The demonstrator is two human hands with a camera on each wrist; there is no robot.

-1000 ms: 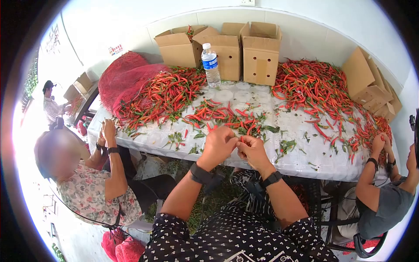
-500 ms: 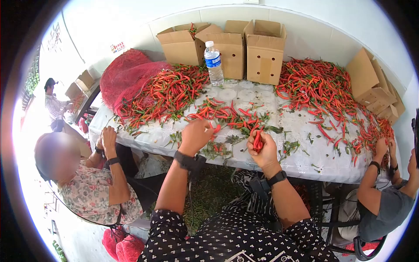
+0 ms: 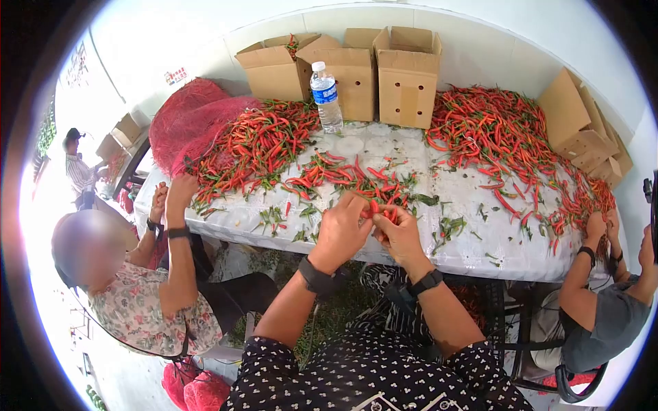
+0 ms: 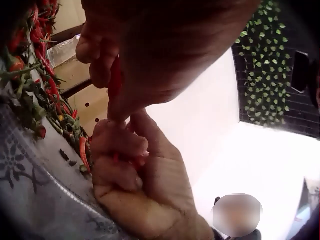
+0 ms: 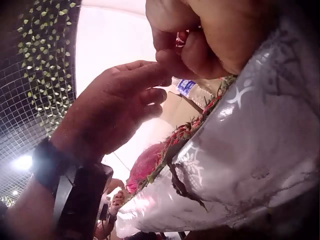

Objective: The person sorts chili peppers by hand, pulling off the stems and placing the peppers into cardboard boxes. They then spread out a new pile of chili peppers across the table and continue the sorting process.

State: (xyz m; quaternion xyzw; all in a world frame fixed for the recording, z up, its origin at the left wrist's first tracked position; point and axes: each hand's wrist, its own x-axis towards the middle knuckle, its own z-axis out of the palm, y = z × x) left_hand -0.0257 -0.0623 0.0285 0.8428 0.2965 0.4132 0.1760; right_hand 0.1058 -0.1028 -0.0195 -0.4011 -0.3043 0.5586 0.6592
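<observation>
In the head view my left hand (image 3: 343,233) and right hand (image 3: 403,241) meet over the table's near edge. A red chili (image 3: 368,212) is pinched by the left fingers, and the right hand curls round more red chilies (image 3: 390,214). From the left wrist view, a red chili (image 4: 116,80) lies along the left hand (image 4: 170,50), whose fingertips touch the right hand (image 4: 150,185); red shows between the right fingers. Beyond the hands lies a small heap of chilies (image 3: 336,175), with loose green stems around it.
Large chili piles (image 3: 271,140) lie left and right (image 3: 490,130). A water bottle (image 3: 326,99) stands before cardboard boxes (image 3: 409,79). Red netting (image 3: 199,123) covers part of the left pile. People sit at the left (image 3: 144,301) and right (image 3: 596,315) ends of the table (image 3: 466,264).
My left hand has come back from the left with a chili and meets the right hand, which has moved slightly left. The person at left has raised their hands.
</observation>
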